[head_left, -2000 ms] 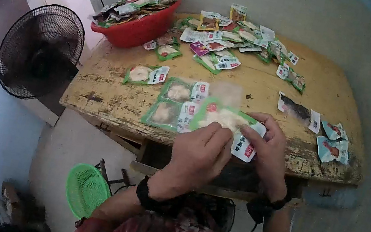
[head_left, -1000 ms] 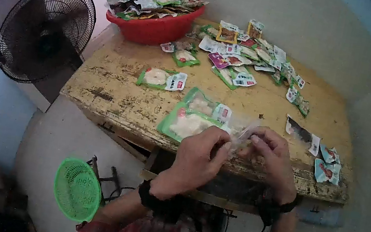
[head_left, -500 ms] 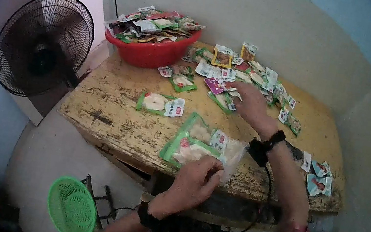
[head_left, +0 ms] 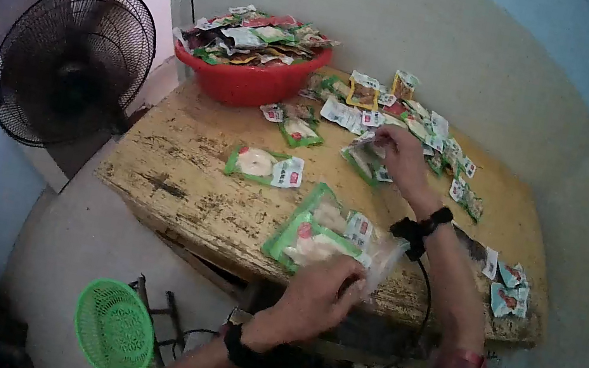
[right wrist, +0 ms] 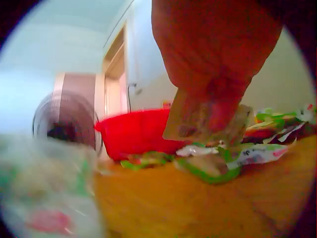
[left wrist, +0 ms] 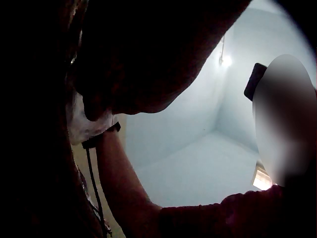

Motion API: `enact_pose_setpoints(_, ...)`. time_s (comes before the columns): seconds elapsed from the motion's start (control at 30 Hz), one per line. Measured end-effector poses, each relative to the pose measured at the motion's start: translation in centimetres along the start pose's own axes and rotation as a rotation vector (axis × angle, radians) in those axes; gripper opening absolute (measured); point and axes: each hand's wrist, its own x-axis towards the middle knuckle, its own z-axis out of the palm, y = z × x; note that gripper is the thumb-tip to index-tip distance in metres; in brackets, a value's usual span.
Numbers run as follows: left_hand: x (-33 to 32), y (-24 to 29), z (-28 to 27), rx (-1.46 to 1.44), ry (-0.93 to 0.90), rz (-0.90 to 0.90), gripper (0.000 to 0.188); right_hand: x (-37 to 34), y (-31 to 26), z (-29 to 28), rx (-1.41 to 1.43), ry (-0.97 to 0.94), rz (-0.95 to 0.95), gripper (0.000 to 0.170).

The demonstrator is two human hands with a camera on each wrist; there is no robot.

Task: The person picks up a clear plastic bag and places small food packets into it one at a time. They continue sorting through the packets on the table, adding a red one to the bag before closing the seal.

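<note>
At the table's front edge, my left hand (head_left: 318,295) pinches the edge of a clear plastic bag (head_left: 387,259). Beside its fingers, green-edged food packets (head_left: 311,246) with pale contents overlap one another at the bag. The bag's translucent film (left wrist: 81,121) shows by the dark left hand in the left wrist view. Reaching toward the back pile, my right hand (head_left: 405,160) pinches a small flat packet (right wrist: 190,119), its tan-grey side showing in the right wrist view. Just under that hand lies a green-edged packet (right wrist: 213,168) on the table.
A red basin (head_left: 249,85) heaped with packets stands at the back left. More packets (head_left: 437,134) pile along the wall. A single packet (head_left: 266,166) lies mid-left, small blue packets (head_left: 511,289) at right. A fan (head_left: 72,66) and a green basket (head_left: 115,330) stand off the table.
My right hand has left the plastic bag, reached to the back pile and taken hold of the purple packet there. My left hand stays at the bag by the front edge.
</note>
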Motion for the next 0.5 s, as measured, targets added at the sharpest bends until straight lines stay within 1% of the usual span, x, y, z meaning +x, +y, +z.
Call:
enact_pose_setpoints(0.1, 0.0, 0.1, 0.2, 0.026, 0.008, 0.000, 0.016, -2.4, -0.9, -3.7, 0.281, 0.011, 0.210, 0.026)
enact_pose_setpoints(0.13, 0.1, 0.1, 0.2, 0.034, 0.014, 0.005, 0.016, -3.4, -2.1, -5.3, 0.320, -0.023, 0.196, 0.028)
enact_pose_setpoints(0.23, 0.0, 0.5, 0.4, 0.005, -0.010, -0.085, 0.017, -7.2, -4.6, -8.3, 0.330, 0.075, 0.068, 0.028)
enact_pose_setpoints(0.27, 0.1, 1.0, 0.1, 0.052, -0.037, -0.091, 0.018, -8.5, -5.2, -9.0, 0.353, 0.102, 0.037, 0.027)
enact_pose_setpoints(0.37, 0.3, 2.2, 0.6, 0.042, 0.016, -0.111, 0.018, -11.9, -7.0, -10.5, 0.423, 0.182, -0.064, 0.027)
enact_pose_setpoints(0.4, 0.5, 2.3, 0.7, 0.088, 0.067, -0.019, 0.021, -13.3, -7.5, -11.2, 0.344, 0.186, -0.013, 0.028)
enact_pose_setpoints(0.5, 0.8, 3.7, 1.1, 0.022, 0.102, 0.001, 0.025, -16.8, -8.4, -11.7, 0.287, 0.241, -0.111, 0.030)
